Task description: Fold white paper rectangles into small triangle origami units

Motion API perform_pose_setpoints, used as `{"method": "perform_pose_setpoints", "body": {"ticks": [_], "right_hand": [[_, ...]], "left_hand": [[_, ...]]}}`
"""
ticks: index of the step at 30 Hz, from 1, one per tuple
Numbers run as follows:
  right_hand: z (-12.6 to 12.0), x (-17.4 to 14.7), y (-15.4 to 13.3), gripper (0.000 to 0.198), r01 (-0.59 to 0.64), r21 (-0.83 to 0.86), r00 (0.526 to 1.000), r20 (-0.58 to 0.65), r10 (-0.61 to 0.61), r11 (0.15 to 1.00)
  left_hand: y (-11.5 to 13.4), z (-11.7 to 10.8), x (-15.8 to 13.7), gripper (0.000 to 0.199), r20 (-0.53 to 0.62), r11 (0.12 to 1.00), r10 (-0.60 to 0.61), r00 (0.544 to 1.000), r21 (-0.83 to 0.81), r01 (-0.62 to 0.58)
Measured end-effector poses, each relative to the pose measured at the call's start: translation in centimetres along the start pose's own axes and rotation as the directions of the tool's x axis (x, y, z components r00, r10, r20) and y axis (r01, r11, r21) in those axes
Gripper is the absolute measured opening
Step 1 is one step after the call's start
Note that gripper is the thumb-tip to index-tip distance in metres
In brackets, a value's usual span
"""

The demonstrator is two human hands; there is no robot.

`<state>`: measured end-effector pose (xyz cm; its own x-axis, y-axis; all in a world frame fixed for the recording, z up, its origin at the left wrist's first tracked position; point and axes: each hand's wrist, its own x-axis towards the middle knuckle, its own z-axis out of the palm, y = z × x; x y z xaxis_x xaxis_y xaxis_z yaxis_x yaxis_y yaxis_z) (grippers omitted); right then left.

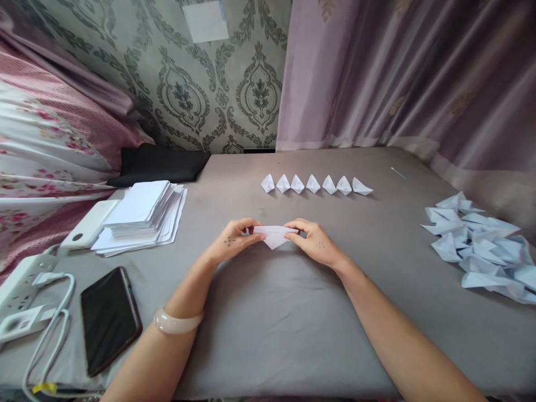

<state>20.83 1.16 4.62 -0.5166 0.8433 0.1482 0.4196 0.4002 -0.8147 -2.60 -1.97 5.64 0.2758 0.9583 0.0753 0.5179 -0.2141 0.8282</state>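
Note:
A small folded white paper (274, 237) is stretched between my two hands above the middle of the table. Its top edge runs straight and its lower part narrows to a point facing me. My left hand (235, 240) pinches the left end between thumb and fingers. At the other end, my right hand (313, 240) grips the paper the same way. Beyond my hands stands a row of several folded paper boats (312, 184); the one at the right end leans over to the side.
To the right lies a heap of folded papers (481, 240). On the left are a stack of white paper sheets (140, 215), a phone (109, 319), a power strip (20, 285) with white cables, a white box (90, 223) and a black cloth (163, 163). Curtains and a patterned wall border the grey-covered table.

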Motion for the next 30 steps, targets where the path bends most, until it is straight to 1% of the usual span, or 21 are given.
{"method": "perform_pose_setpoints", "body": {"ticks": [2, 3, 4, 6, 7, 9, 11, 12, 14, 16, 18, 20, 23, 25, 27, 30], "right_hand": [[-0.3, -0.3, -0.4, 0.015, 0.104, -0.175, 0.992, -0.046, -0.114, 0.979], [-0.3, -0.4, -0.5, 0.017, 0.153, -0.288, 0.983, -0.056, -0.176, 0.945], [-0.3, -0.5, -0.6, 0.021, 0.192, -0.4, 0.971, -0.054, -0.233, 0.896], [0.0, -0.6, -0.6, 0.028, 0.236, -0.577, 0.951, -0.028, -0.307, 0.782], [0.1, -0.6, -0.5, 0.03, 0.246, -0.632, 0.946, -0.01, -0.325, 0.735], [0.6, -0.5, -0.3, 0.034, 0.263, -0.693, 0.941, 0.03, -0.338, 0.671], [1.0, -0.5, -0.2, 0.034, 0.282, -0.721, 0.94, 0.075, -0.333, 0.633], [1.2, -0.5, -0.1, 0.033, 0.294, -0.728, 0.94, 0.101, -0.326, 0.62], [1.5, -0.7, 0.0, 0.032, 0.307, -0.726, 0.942, 0.14, -0.306, 0.615], [1.5, -1.0, 0.0, 0.029, 0.287, -0.707, 0.952, 0.135, -0.275, 0.647], [1.5, -1.2, 0.2, 0.025, 0.236, -0.668, 0.967, 0.092, -0.236, 0.705], [1.4, -1.3, 0.5, 0.021, 0.168, -0.604, 0.982, 0.032, -0.187, 0.779], [1.2, -1.0, 1.1, 0.017, 0.045, -0.452, 0.996, -0.045, -0.074, 0.891], [1.1, -0.7, 1.4, 0.016, -0.038, -0.338, 0.997, -0.078, 0.012, 0.94], [0.9, -0.4, 1.6, 0.015, -0.105, -0.25, 0.992, -0.099, 0.082, 0.963], [0.7, 0.0, 1.6, 0.017, -0.179, -0.187, 0.981, -0.114, 0.16, 0.966]], "left_hand": [[0.3, 0.2, -0.1, 0.016, -0.06, 0.983, 0.126, 0.99, 0.139, -0.117], [0.3, 0.3, -0.2, 0.015, -0.094, 0.957, 0.202, 0.975, 0.231, -0.176], [0.3, 0.5, -0.2, 0.016, -0.114, 0.915, 0.275, 0.955, 0.337, -0.223], [0.1, 1.0, -0.2, 0.019, -0.096, 0.789, 0.379, 0.92, 0.553, -0.267], [0.0, 1.2, -0.2, 0.021, -0.066, 0.715, 0.404, 0.912, 0.644, -0.271], [-0.2, 1.6, -0.2, 0.025, 0.001, 0.586, 0.41, 0.912, 0.766, -0.264], [-0.3, 1.9, -0.2, 0.028, 0.071, 0.504, 0.384, 0.921, 0.819, -0.273], [-0.3, 2.0, -0.3, 0.029, 0.111, 0.486, 0.363, 0.925, 0.824, -0.29], [-0.3, 2.2, -0.5, 0.029, 0.176, 0.499, 0.316, 0.932, 0.805, -0.322], [-0.3, 2.2, -0.9, 0.029, 0.202, 0.558, 0.274, 0.94, 0.763, -0.327], [-0.3, 2.3, -1.2, 0.029, 0.185, 0.632, 0.244, 0.952, 0.714, -0.301], [-0.5, 2.4, -1.4, 0.029, 0.143, 0.704, 0.224, 0.964, 0.66, -0.262], [-0.9, 2.6, -1.4, 0.025, 0.035, 0.818, 0.167, 0.985, 0.553, -0.158], [-1.1, 2.6, -1.2, 0.021, -0.044, 0.887, 0.085, 0.995, 0.459, -0.056], [-1.2, 2.6, -0.9, 0.016, -0.113, 0.933, -0.022, 0.993, 0.354, 0.061], [-1.5, 2.6, -0.7, 0.016, -0.171, 0.955, -0.166, 0.971, 0.217, 0.202]]}}
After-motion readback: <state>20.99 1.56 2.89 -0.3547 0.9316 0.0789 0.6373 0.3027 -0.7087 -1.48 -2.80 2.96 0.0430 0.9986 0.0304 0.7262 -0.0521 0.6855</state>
